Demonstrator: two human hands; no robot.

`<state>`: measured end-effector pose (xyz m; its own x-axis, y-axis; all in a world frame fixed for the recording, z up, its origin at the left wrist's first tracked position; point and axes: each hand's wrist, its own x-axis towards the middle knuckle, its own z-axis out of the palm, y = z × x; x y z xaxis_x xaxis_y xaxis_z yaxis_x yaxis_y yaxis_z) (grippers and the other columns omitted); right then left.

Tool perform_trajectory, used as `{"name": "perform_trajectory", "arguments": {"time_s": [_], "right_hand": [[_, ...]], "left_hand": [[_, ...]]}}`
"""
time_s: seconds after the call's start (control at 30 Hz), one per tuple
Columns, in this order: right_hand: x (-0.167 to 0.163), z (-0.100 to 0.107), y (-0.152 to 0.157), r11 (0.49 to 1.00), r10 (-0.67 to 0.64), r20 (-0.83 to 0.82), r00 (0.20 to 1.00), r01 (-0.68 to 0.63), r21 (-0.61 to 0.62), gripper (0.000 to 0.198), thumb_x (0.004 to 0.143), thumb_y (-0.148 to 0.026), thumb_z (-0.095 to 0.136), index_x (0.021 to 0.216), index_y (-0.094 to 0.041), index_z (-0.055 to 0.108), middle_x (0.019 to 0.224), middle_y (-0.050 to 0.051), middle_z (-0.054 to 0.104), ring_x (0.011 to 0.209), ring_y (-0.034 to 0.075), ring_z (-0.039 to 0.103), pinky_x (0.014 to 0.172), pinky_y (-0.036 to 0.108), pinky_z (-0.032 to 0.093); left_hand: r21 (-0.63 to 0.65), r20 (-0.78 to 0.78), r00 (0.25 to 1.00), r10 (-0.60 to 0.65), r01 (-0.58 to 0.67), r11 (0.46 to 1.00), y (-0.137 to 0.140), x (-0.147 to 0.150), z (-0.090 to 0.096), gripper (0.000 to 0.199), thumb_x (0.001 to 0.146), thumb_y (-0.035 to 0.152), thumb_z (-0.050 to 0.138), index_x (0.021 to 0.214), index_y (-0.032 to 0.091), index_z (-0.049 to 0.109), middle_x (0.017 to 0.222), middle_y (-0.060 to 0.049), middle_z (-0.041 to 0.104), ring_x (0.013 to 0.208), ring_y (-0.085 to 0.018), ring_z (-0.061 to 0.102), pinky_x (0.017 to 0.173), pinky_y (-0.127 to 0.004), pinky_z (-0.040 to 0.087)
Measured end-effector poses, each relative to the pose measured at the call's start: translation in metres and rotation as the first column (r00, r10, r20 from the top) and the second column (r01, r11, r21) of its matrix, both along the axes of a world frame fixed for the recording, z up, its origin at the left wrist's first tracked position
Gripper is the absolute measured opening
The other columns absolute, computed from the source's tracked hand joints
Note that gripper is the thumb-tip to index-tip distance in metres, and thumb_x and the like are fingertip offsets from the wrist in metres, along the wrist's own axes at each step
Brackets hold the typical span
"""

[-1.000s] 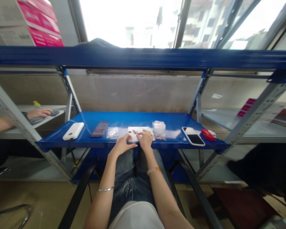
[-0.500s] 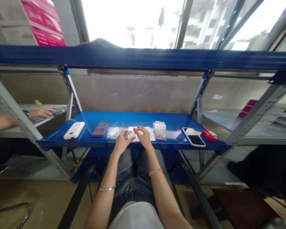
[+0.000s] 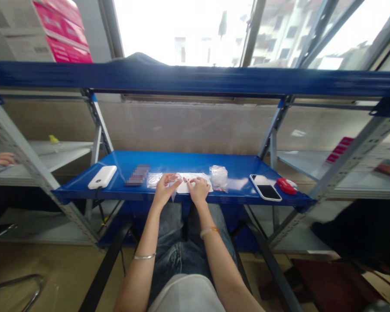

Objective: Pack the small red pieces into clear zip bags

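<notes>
My left hand [image 3: 164, 189] is closed on a small clear plastic bag [image 3: 173, 178], its thumb and fingers round the near side. A corner of the bag hangs down past the thumb. My right hand [image 3: 199, 189] rests over a white sheet [image 3: 183, 188], fingers curled and thumb and fingertips drawn together at a tiny reddish item [image 3: 185, 180]. What kind of item it is, I cannot tell. Just left of my left hand lies a flat stack of clear bags [image 3: 153, 180]. To the right of the sheet sits a pile of filled clear bags [image 3: 219, 177].
The blue table [image 3: 182, 158] also carries a white power bank [image 3: 102, 177] with a cable, a blurred-out stack [image 3: 138, 175], a phone [image 3: 265, 187] and a red-and-white object [image 3: 286, 186]. Co-workers' hands show at both sides. Chair armrests flank my legs.
My hands have moved apart. The left now holds the clear bag up and to the left, while the right has lowered to the white sheet. The co-worker's hand at left has drawn back.
</notes>
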<state>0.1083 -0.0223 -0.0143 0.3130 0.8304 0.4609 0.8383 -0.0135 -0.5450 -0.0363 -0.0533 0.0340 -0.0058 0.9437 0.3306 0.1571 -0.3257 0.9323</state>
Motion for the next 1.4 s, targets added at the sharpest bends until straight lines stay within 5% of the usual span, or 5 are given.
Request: {"name": "perform_trajectory", "arguments": {"time_s": [0.47,0.73,0.97,1.13,1.4], "right_hand": [[-0.003,0.016,-0.003,0.996,0.04,-0.185,0.982,-0.023,0.091,0.016,0.082,-0.029,0.058,0.083,-0.02,0.071,0.109,0.01,0.063,0.109,0.027,0.05,0.09,0.043,0.032],[-0.003,0.054,-0.02,0.843,0.493,-0.298,0.817,-0.363,0.398,0.012,0.075,-0.031,0.066,0.075,-0.021,0.072,0.092,0.007,0.068,0.096,0.021,0.059,0.089,0.034,0.041],[-0.01,0.047,-0.016,0.857,0.502,-0.353,0.789,-0.401,0.322,0.021,0.082,-0.035,0.057,0.085,-0.019,0.071,0.098,0.008,0.067,0.096,0.02,0.06,0.08,0.03,0.045],[-0.006,0.022,-0.004,0.978,0.207,-0.114,0.972,-0.202,0.047,0.025,0.087,-0.022,0.046,0.101,-0.019,0.067,0.115,0.01,0.061,0.112,0.023,0.051,0.096,0.037,0.036],[-0.003,0.006,0.001,0.959,0.207,0.175,0.962,-0.165,-0.229,0.043,0.088,-0.019,0.04,0.13,-0.022,0.048,0.146,0.012,0.032,0.134,0.028,0.026,0.101,0.045,0.027]], "left_hand": [[-0.143,0.162,0.973,-0.166,0.19,0.971,0.001,-0.007,-0.003,0.054,0.056,0.039,0.079,0.101,0.015,0.059,0.108,-0.013,0.066,0.098,-0.024,0.062,0.072,-0.031,0.05],[-0.128,0.176,0.968,-0.178,0.202,0.971,0.006,-0.009,-0.009,0.052,0.056,0.036,0.08,0.1,0.017,0.059,0.105,-0.01,0.067,0.096,-0.022,0.062,0.076,-0.031,0.05],[-0.103,0.2,0.965,-0.171,0.194,0.976,0.008,-0.009,-0.009,0.052,0.053,0.033,0.081,0.098,0.016,0.06,0.101,-0.01,0.068,0.097,-0.023,0.062,0.084,-0.034,0.047],[-0.103,0.203,0.964,-0.173,0.197,0.975,0.007,-0.009,-0.008,0.051,0.055,0.034,0.08,0.098,0.016,0.061,0.104,-0.01,0.067,0.099,-0.023,0.062,0.08,-0.032,0.049],[-0.098,0.214,0.959,-0.184,0.209,0.973,0.009,-0.012,-0.011,0.05,0.056,0.034,0.08,0.098,0.016,0.061,0.103,-0.01,0.068,0.096,-0.022,0.063,0.078,-0.032,0.05]]}}
